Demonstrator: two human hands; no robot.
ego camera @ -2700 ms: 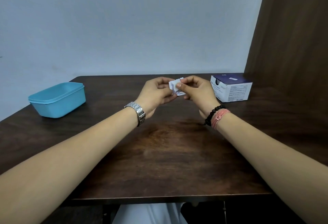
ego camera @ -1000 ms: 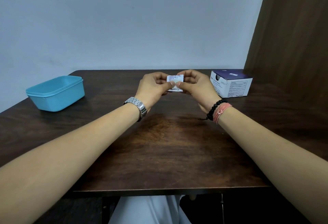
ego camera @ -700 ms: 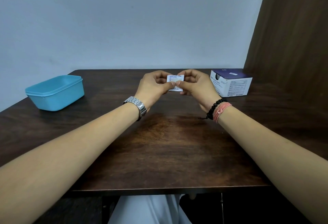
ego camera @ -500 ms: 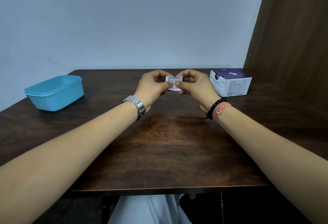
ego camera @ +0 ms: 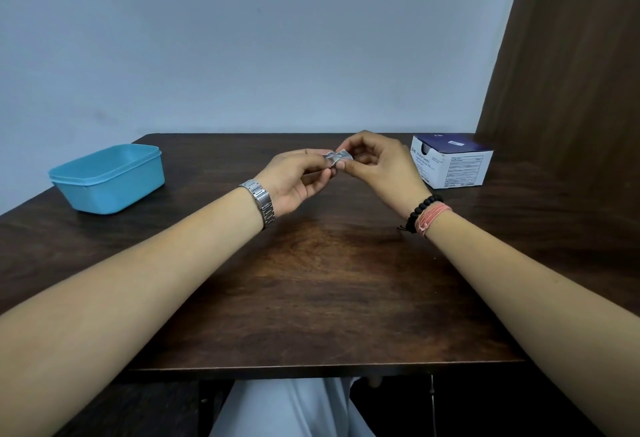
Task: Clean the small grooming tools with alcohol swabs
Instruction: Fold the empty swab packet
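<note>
Swab sachet (ego camera: pixel 337 156) pinched between both hands, mid-tear above the table.

Nearest, bare dark wood of the table (ego camera: pixel 311 298), forearms reaching out over it. Further out, left hand (ego camera: pixel 294 177) pinching the sachet's left edge between thumb and fingertips; right hand (ego camera: pixel 377 168) pinching the right edge, fingers curled, the two grips almost touching. Foil-lined packet, crumpled and silvery between them, held clear of the wood. Likely featherlight, thin and floppy, slick on the outside, so best gripped right beside the tear line with a tight fingertip pinch; damp pad inside probably soft and easy to drop. Beyond, alcohol swab box (ego camera: pixel 453 163) far right, blue plastic container (ego camera: pixel 110 178) far left, well apart. No grooming tools showing; container's contents hidden.
</note>
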